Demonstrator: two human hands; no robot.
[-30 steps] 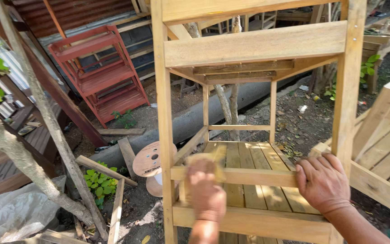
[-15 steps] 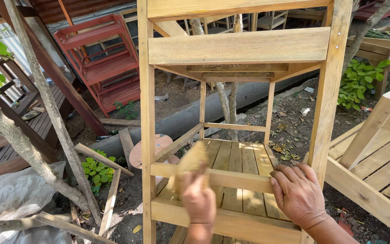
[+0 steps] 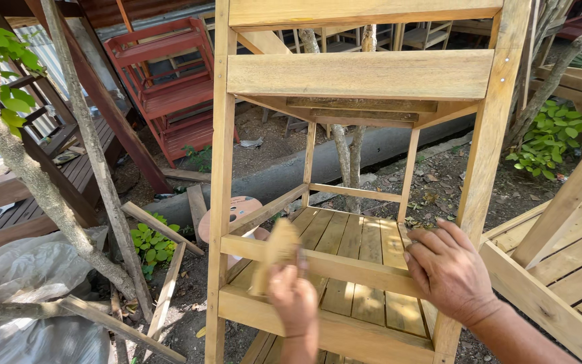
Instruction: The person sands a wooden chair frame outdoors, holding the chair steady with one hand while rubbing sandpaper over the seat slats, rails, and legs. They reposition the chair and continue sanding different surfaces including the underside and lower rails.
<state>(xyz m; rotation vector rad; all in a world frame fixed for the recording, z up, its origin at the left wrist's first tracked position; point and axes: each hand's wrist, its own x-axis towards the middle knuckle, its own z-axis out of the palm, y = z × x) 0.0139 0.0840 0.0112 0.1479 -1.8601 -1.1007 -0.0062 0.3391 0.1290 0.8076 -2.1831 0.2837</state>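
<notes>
My left hand has its fingers pinched around a scrap of sandpaper pressed flat on the shelf's front rail, which runs left-right under it, while my right hand rests open-palmed against the right post.

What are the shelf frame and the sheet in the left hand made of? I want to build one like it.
The shelf frame looks like bare, unpainted wood: pale yellow, with visible grain and slatted boards. The sheet pressed on the rail by the left hand is tan and bent, probably sandpaper, though motion blur leaves that open.
</notes>
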